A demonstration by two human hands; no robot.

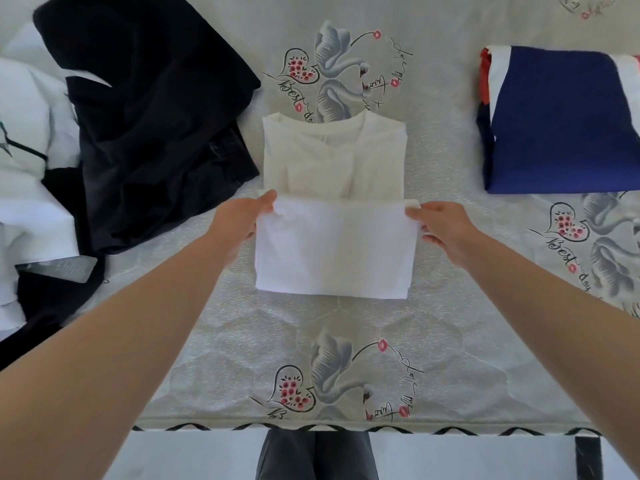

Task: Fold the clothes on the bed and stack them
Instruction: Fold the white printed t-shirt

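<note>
A white shirt (332, 209) lies in the middle of the bed, its sides folded in to a narrow strip. Its lower part is doubled up over the rest, with the collar at the far end. My left hand (242, 220) pinches the left corner of the raised hem. My right hand (443, 226) pinches the right corner. Both arms reach in from the near edge. A folded navy garment (557, 123) with red and white trim lies at the right.
A heap of unfolded black clothes (149, 116) and white clothes (31, 140) covers the left side. The grey bedsheet (332, 358) has swan and heart prints. The bed's near edge (346, 427) runs along the bottom, with a white floor below.
</note>
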